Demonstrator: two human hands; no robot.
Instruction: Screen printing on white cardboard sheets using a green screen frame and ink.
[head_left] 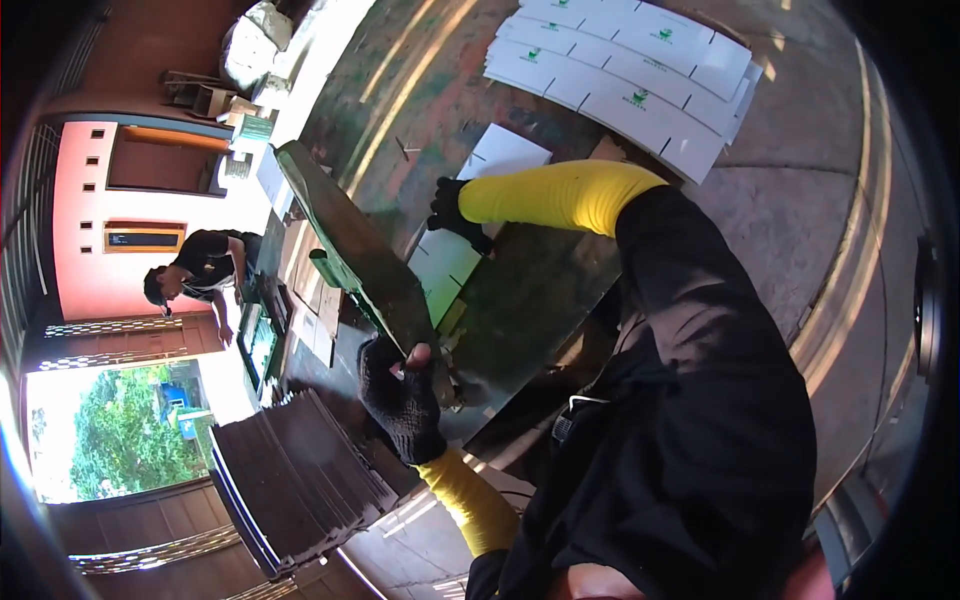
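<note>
My left hand (402,398), in a dark knitted glove with a bare thumb tip, is closed round the near end of a long, dark screen-printing frame (365,255). The frame is tilted up off the table and shows almost edge-on, with a green strip along its side. My right hand (458,215), gloved in black below a yellow sleeve, lies with fingers spread on a flat white cardboard blank (505,152). Part of that blank lies beyond the hand toward the frame and looks tinted green. Whatever is under the right palm is hidden.
Overlapping white cardboard blanks with green prints (620,65) lie to one side of the dark, stained table (540,290). A thick stack of dark sheets (300,475) stands beside my left arm. Across the table a person (205,268) bends over another frame (262,345).
</note>
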